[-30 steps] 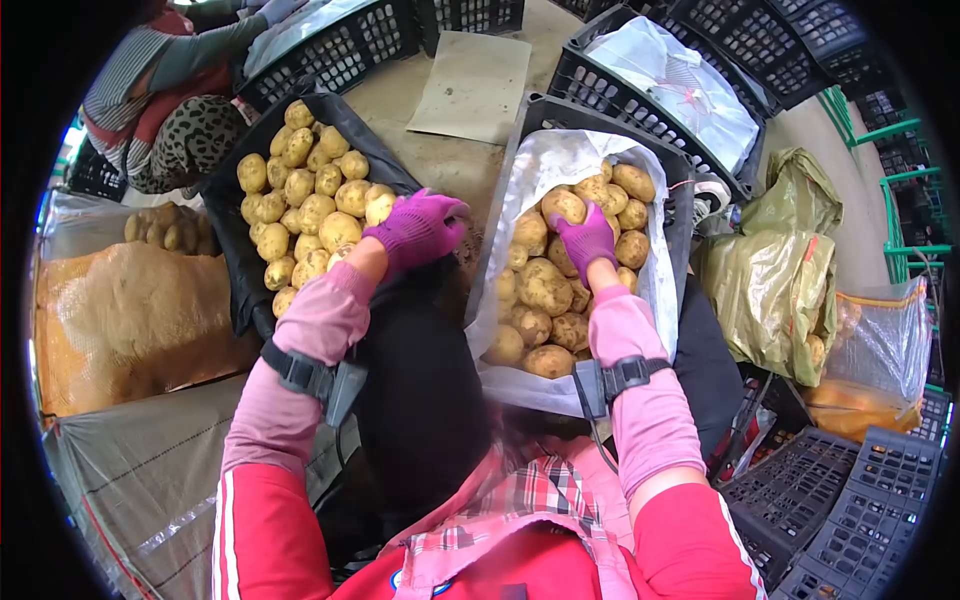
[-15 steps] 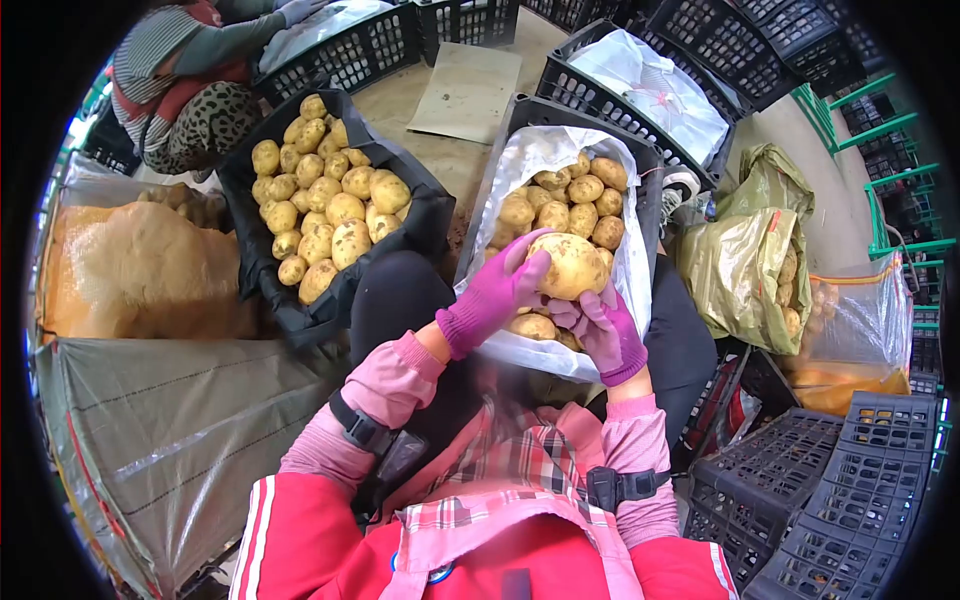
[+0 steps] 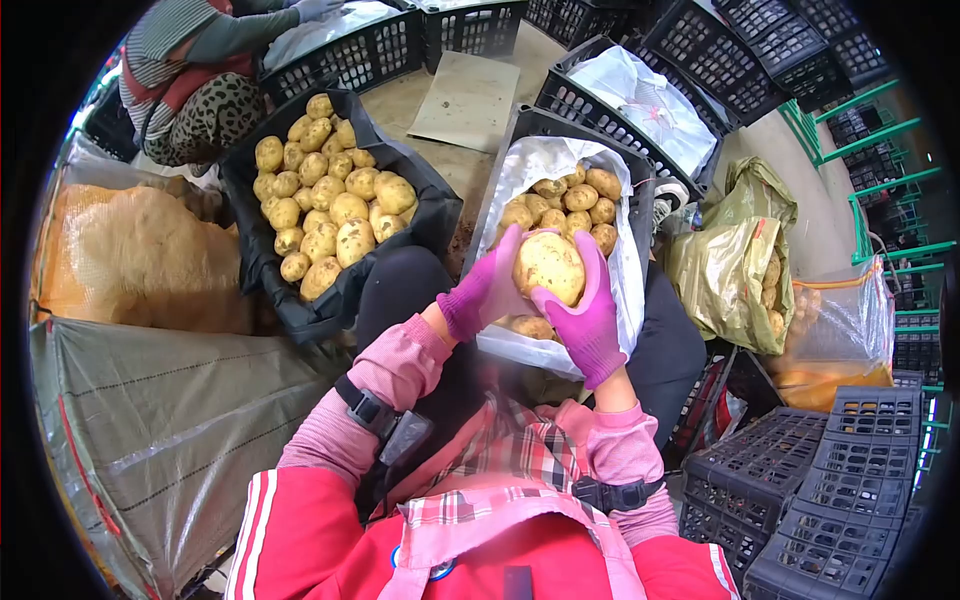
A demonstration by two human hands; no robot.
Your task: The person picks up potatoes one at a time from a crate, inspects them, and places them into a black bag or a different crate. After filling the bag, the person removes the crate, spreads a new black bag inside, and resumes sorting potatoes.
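Note:
A large, pale yellow potato [image 3: 550, 270] with brown specks is gripped between my two gloved hands. My left hand [image 3: 492, 282], in a pink-purple glove, closes on its left side. On its right and lower side, my right hand [image 3: 588, 308] curls round it in a matching glove. Directly below the held potato stands a black crate [image 3: 640, 170] lined with white plastic [image 3: 627, 320]. Several potatoes [image 3: 577, 198] lie in that crate, some of them hidden by my hands.
At left, a black-lined crate [image 3: 440, 205] holds many potatoes. A co-worker [image 3: 200, 75] crouches behind it by another crate. A cardboard sheet [image 3: 465, 100] lies on the floor. Green-gold sacks [image 3: 725, 280] and stacked black crates [image 3: 765, 460] stand at right, an orange mesh sack [image 3: 150, 260] at left.
The potato has been turned and drawn slightly left. My right hand has shifted from fingertips beneath it to a wrap round its right side, and my left hand stays on it.

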